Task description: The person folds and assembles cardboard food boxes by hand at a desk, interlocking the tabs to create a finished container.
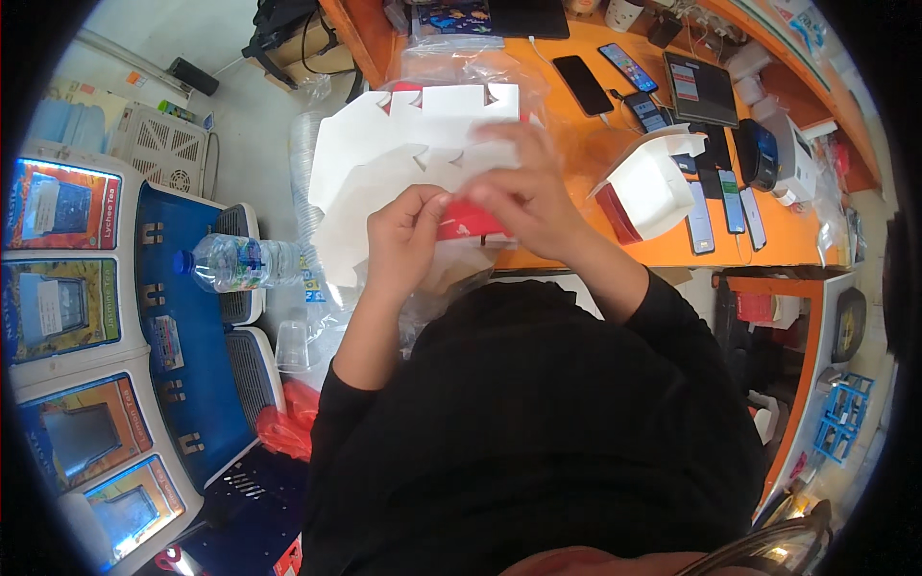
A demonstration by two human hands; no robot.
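Glossy orange counter (768,240) — both hands (461,216) pinching flat, notched white-and-red cardboard blank (384,163).

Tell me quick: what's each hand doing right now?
Left hand: closed, pinching the flat carton.
Right hand: closed on the same carton, fingers at its red part.

Phones (672,115) lie on the orange counter (768,245); a water bottle (235,262) lies left.
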